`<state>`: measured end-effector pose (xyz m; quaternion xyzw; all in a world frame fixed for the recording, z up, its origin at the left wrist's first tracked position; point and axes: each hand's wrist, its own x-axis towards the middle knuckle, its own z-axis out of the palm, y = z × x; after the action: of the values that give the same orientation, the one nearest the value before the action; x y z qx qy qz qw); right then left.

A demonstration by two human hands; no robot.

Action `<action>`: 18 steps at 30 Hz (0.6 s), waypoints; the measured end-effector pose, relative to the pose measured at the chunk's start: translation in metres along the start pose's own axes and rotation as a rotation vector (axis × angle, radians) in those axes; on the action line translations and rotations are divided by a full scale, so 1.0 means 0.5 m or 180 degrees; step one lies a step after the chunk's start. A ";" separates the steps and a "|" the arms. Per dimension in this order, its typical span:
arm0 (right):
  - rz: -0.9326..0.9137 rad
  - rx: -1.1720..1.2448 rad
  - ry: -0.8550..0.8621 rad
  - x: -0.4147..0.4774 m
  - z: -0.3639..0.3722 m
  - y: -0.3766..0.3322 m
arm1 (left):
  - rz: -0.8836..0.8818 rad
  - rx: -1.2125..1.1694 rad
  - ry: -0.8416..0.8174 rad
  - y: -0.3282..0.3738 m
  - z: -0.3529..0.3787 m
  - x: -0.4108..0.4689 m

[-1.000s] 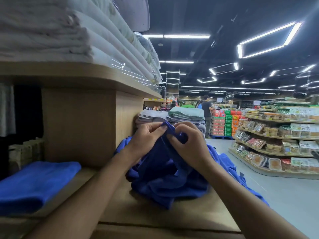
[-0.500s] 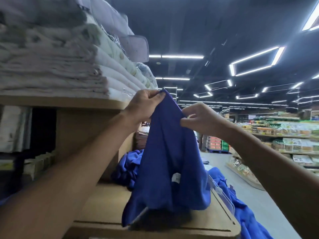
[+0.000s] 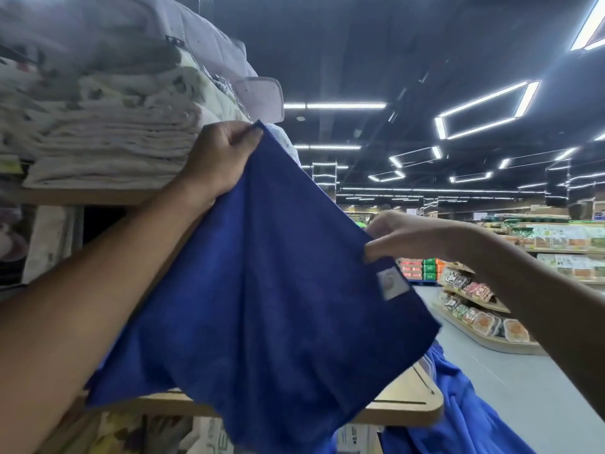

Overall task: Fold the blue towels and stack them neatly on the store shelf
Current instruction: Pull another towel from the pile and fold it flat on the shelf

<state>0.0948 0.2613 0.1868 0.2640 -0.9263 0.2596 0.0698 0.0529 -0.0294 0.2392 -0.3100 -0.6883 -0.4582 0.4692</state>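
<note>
Tension along the top hem is what this step wants. The blue towel (image 3: 271, 290) hangs in the air, opened out between both hands and in front of the lower shelf (image 3: 406, 406). Its bottom edge droops past the shelf's front lip. The left hand (image 3: 222, 158) is raised high with its fingers curled round one top corner. The right hand (image 3: 402, 237) sits lower and pinches the hem just above the sewn label (image 3: 391, 285). That looks short of the true corner, since the edge runs on below the label.

To fold cleanly, the right hand should probably slide down the hem to that corner, then rise until both hands are level and the cloth hangs flat without the centre crease. Only then bring corner to corner.

One risk is the trailing bottom edge catching on the shelf lip — or on the heap of blue towels (image 3: 465, 407) spilling over the shelf's right end. Folded white linens (image 3: 108, 142) fill the upper shelf (image 3: 82, 195) beside the left hand, so that elbow has little room.
</note>
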 end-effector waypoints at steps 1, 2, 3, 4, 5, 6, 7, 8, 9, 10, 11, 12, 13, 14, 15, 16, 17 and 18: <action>0.0012 0.0029 -0.0109 -0.007 0.005 0.008 | 0.0153 0.0196 0.0051 -0.001 -0.015 -0.004; 0.0029 0.0076 -0.0223 -0.013 0.009 0.018 | 0.0300 0.0399 0.0090 -0.002 -0.029 -0.009; 0.0065 0.0140 -0.0303 -0.019 0.013 0.028 | 0.0434 0.0619 0.0121 -0.002 -0.042 -0.017; 0.0101 0.0179 -0.0346 -0.024 0.015 0.040 | 0.0553 0.0843 0.0147 -0.002 -0.053 -0.028; 0.0143 0.0188 -0.0378 -0.028 0.017 0.050 | 0.0653 0.1070 0.0188 -0.005 -0.065 -0.039; 0.0167 0.0175 -0.0421 -0.032 0.019 0.061 | 0.0745 0.1279 0.0248 -0.012 -0.077 -0.051; 0.0193 0.0184 -0.0410 -0.037 0.022 0.069 | 0.0811 0.1446 0.0320 -0.019 -0.088 -0.063; 0.0199 0.0234 -0.0326 -0.040 0.025 0.083 | 0.0844 0.1550 0.0375 -0.026 -0.099 -0.075; 0.0184 0.0309 -0.0196 -0.043 0.029 0.092 | 0.0854 0.1611 0.0392 -0.032 -0.109 -0.088; 0.0103 0.0377 -0.0053 -0.045 0.033 0.104 | 0.0847 0.1649 0.0387 -0.037 -0.118 -0.100; -0.0002 0.0406 0.0124 -0.046 0.037 0.113 | 0.0841 0.1676 0.0370 -0.042 -0.126 -0.113; -0.0127 0.0395 0.0316 -0.046 0.039 0.122 | 0.0829 0.1701 0.0351 -0.043 -0.134 -0.127; -0.0232 0.0435 0.0524 -0.047 0.039 0.128 | 0.0802 0.1715 0.0351 -0.045 -0.142 -0.139; -0.0346 0.0647 0.0706 -0.048 0.034 0.137 | 0.0753 0.1695 0.0373 -0.045 -0.149 -0.151; -0.0474 0.1076 0.0810 -0.052 0.025 0.145 | 0.0670 0.1555 0.0424 -0.044 -0.155 -0.159; -0.0652 0.1573 0.0844 -0.055 0.015 0.155 | 0.0516 0.1266 0.0506 -0.042 -0.161 -0.167; -0.0816 0.1996 0.0845 -0.060 0.005 0.160 | 0.0298 0.0897 0.0601 -0.039 -0.163 -0.174; -0.0915 0.2259 0.0856 -0.062 -0.004 0.165 | 0.0066 0.0581 0.0690 -0.039 -0.162 -0.182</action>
<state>0.0780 0.3362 0.1434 0.3622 -0.7154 0.5831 0.1305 0.0991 -0.1115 0.1590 -0.2218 -0.6692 -0.4197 0.5717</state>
